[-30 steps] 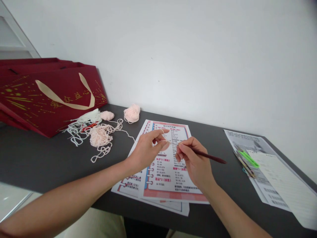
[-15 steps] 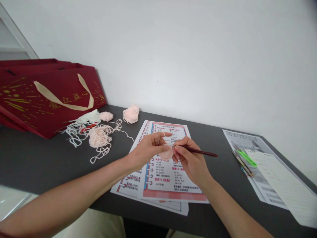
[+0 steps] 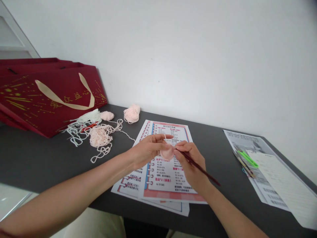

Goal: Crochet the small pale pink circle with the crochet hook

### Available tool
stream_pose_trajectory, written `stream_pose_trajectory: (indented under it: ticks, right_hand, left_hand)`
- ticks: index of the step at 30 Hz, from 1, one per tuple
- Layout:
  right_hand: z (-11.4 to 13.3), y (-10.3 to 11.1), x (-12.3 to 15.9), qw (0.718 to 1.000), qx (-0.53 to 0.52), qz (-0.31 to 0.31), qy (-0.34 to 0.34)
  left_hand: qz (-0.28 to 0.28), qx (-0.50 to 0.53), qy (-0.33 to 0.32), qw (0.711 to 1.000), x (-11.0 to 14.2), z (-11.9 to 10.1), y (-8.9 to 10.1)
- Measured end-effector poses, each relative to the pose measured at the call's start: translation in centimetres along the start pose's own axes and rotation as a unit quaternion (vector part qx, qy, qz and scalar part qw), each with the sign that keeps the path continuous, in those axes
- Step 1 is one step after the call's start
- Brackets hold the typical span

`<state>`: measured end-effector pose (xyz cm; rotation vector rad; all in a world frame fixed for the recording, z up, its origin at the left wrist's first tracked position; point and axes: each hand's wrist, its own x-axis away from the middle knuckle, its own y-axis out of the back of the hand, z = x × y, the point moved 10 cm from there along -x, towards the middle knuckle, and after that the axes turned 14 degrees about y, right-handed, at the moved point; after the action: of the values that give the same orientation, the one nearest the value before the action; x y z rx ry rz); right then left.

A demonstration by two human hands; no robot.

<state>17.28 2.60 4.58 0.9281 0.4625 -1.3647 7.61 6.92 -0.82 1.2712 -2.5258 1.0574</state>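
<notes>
Dk tbl [image 3: 54, 162] under 2 hands [image 3: 148, 148] [image 3: 191, 169] w/ 1 hook [image 3: 201, 170].

Your left hand [image 3: 150, 148]: bare | your right hand [image 3: 190, 173]: bare | your forearms [image 3: 79, 195], lower left and lower right of frame: bare | your legwear [image 3: 96, 223], bottom edge, left of centre: pale beige cloth

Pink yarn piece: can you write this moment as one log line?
left hand: holding small rounded pale pink yarn piece | right hand: holding thin dark red stick-shaped tool | beneath: white printed paper sheets
</notes>
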Motion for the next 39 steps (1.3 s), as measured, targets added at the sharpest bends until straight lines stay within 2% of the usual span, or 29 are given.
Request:
stream_pose_trajectory:
  ticks: [2,5,12,19,24,32,39]
  right_hand:
    - [-1.7,0.4,0.2,0.990,-0.106,-0.041,-0.078]
    - [-2.6,0.6,0.1,0.969,-0.203,-0.074,-0.118]
    - [-2.7,0.7,-0.2,0.947,-0.251,-0.086,-0.184]
    - [-1.5,1.2,-0.6,0.981,-0.150,-0.013,-0.119]
    - [-1.3,1.0,-0.6,0.975,-0.178,0.026,-0.132]
    - [-1.8,1.1,-0.3,0.972,-0.181,0.032,-0.150]
    - [-1.2,1.3,-0.5,0.982,-0.134,0.034,-0.131]
  left_hand:
    - [-0.008,-0.014,-0.011,1.000,0.1,-0.6,0.4]
    - [-0.002,-0.043,-0.029,0.999,0.3,-1.5,0.5]
    - [0.028,-0.106,-0.011,0.994,0.4,-1.9,0.4]
    - [0.060,-0.138,0.019,0.988,0.8,-2.2,0.0]
    - [0.109,-0.160,0.033,0.981,1.1,-2.1,-0.4]
    - [0.151,-0.161,0.074,0.973,1.2,-1.2,-0.6]
    - [0.143,-0.149,0.078,0.975,1.0,-1.2,-0.3]
